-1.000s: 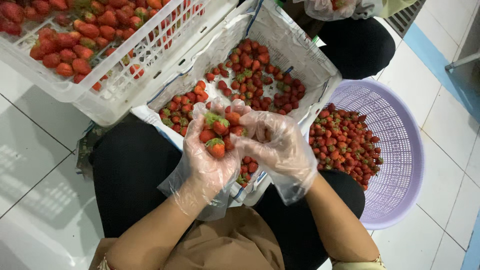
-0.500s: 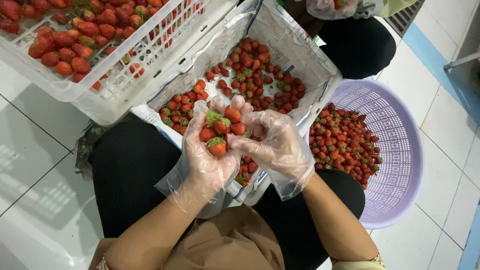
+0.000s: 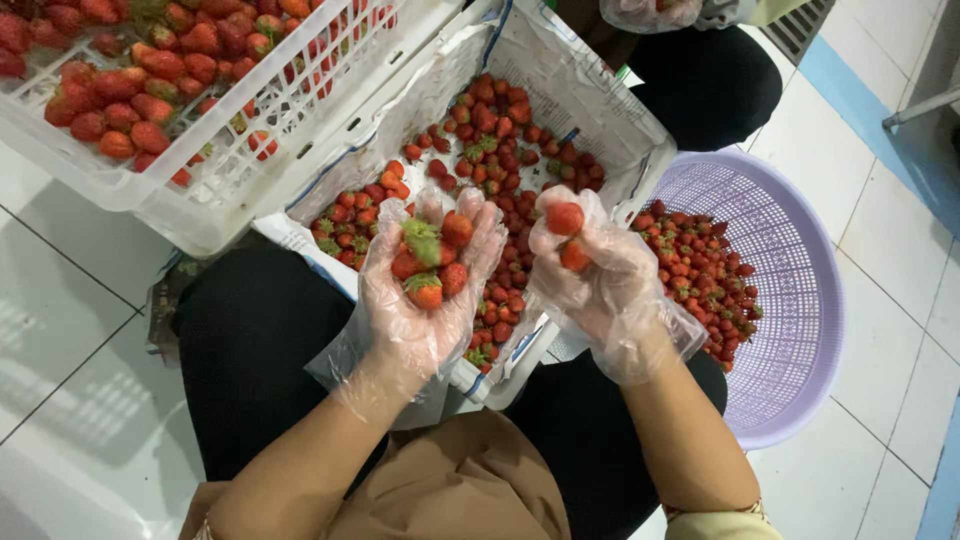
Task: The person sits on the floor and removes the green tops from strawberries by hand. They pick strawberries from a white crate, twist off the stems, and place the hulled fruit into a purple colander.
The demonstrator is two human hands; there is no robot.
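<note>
1. The left hand (image 3: pixel 425 290), in a thin clear plastic glove, is lying palm up and cupped over the lap, cradling a small heap of strawberries (image 3: pixel 432 262); its fingers are curling loosely around them rather than squeezing.
2. The right hand (image 3: pixel 590 275), gloved the same way, is closing on two strawberries (image 3: pixel 568 235), one sitting at the fingertips and one lower against the palm.
3. These berries are looking light, soft and easily bruised, and the glove film is probably making them slippery. A gentle pinch across the firm shoulders near the green cap seems the safest hold, with no pressure on the tip.
4. Just beyond both hands, a lined white box (image 3: pixel 600 95) is resting on the knees, holding many loose strawberries.
5. To the right, a purple round basket (image 3: pixel 800 300) is sitting on the tiled floor (image 3: pixel 60 300), with smaller berries lying inside.
6. Farther off at upper left, a white slotted crate (image 3: pixel 250 160) is holding bigger strawberries, and another person's gloved hand (image 3: pixel 650 12) is showing at the top edge.
</note>
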